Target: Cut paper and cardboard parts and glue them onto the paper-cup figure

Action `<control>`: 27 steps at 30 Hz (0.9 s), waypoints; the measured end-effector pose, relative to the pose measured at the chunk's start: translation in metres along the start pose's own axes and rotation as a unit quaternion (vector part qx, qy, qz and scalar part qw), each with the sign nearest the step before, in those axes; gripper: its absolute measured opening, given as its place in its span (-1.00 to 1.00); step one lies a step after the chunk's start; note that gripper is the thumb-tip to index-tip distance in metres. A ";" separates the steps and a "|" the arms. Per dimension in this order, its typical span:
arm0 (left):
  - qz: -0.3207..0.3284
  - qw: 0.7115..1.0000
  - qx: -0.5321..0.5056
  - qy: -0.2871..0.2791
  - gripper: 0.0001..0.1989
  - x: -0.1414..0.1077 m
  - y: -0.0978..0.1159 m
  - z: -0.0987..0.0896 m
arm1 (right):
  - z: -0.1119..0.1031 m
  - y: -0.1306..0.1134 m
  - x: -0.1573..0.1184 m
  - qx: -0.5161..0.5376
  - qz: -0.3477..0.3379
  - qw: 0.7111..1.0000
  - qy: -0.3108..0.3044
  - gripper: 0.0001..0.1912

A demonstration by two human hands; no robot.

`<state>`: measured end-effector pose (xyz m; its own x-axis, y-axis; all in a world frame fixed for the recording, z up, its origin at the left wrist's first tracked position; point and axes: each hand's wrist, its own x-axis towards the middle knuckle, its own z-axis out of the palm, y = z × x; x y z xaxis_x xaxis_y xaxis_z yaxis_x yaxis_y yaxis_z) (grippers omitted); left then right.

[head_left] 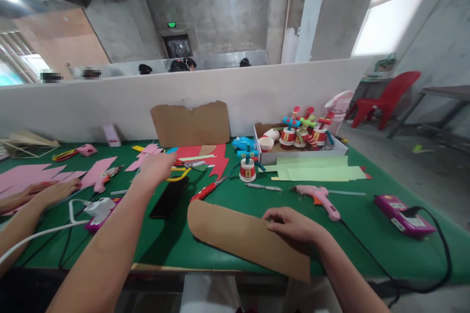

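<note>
My right hand point(292, 224) has its thumb and fingers closed at the upper edge of a long brown cardboard piece point(235, 227), rounded at its left end and lying tilted at the table's front edge. My left hand point(156, 171) is stretched forward over the scraps; its fingertips are mostly hidden, so any grip does not show. Close to it are yellow-handled scissors point(180, 174), pink paper scraps point(144, 160) and red paper point(216, 154). Below lies a black phone point(169, 198). A red-handled utility knife point(206, 190) rests beyond the cardboard, with a small cup figure point(247, 168) behind it.
Rightward lie a pen point(263, 187), a pink glue gun point(319, 195) with its cord, and a purple power strip point(404, 217). A box point(301, 156) of cup figures stands behind green paper point(319, 171). At left, another person's hands point(55, 193) are near pink sheets and a second glue gun point(105, 179).
</note>
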<state>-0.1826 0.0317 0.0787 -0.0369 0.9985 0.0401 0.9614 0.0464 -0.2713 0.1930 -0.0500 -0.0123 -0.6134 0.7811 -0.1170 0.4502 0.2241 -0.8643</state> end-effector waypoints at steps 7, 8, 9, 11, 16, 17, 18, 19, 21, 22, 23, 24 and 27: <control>-0.149 0.911 -0.334 0.190 -0.63 -0.065 -0.007 0.022 | 0.011 -0.014 0.001 0.343 -0.050 0.882 0.319 -0.70; -0.157 0.868 -0.421 0.212 -0.61 -0.074 0.003 0.028 | 0.015 -0.018 0.002 0.380 -0.065 0.846 0.369 -0.68; -0.144 0.823 -0.511 0.205 -0.55 -0.083 0.014 0.034 | 0.019 -0.022 0.003 0.402 -0.073 0.825 0.391 -0.67; -0.126 0.768 -0.605 0.170 -0.54 -0.102 0.041 0.043 | 0.026 -0.030 0.004 0.432 -0.067 0.814 0.384 -0.67; -0.037 0.685 -0.725 0.065 -0.68 -0.141 0.108 0.050 | 0.033 -0.035 0.001 0.492 -0.086 0.781 0.375 -0.70; -0.021 0.681 -0.731 0.037 -0.68 -0.145 0.118 0.051 | 0.033 -0.032 0.001 0.498 -0.084 0.779 0.372 -0.69; -0.011 0.681 -0.732 0.013 -0.68 -0.148 0.127 0.053 | 0.034 -0.029 0.002 0.500 -0.079 0.780 0.367 -0.69; -0.003 0.685 -0.728 -0.009 -0.67 -0.151 0.133 0.056 | 0.034 -0.024 0.003 0.498 -0.070 0.785 0.361 -0.69; 0.005 0.698 -0.715 -0.044 -0.63 -0.153 0.143 0.065 | 0.036 -0.012 0.005 0.484 -0.054 0.801 0.348 -0.69; 0.007 0.707 -0.705 -0.055 -0.61 -0.154 0.146 0.071 | 0.037 -0.005 0.006 0.475 -0.045 0.812 0.336 -0.70; 0.011 0.715 -0.697 -0.062 -0.59 -0.154 0.148 0.076 | 0.038 0.001 0.008 0.467 -0.035 0.822 0.324 -0.69; 0.018 0.722 -0.688 -0.070 -0.59 -0.154 0.149 0.082 | 0.040 0.007 0.009 0.461 -0.026 0.830 0.314 -0.69; 0.045 0.739 -0.666 -0.090 -0.59 -0.155 0.152 0.094 | 0.041 0.014 0.007 0.436 -0.013 0.848 0.300 -0.70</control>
<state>-0.0560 -0.1134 -0.0594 0.1236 0.9890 -0.0816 0.3743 0.0297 0.9268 0.1682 -0.0650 -0.0457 -0.0567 0.9972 -0.0490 -0.3692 -0.0665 -0.9270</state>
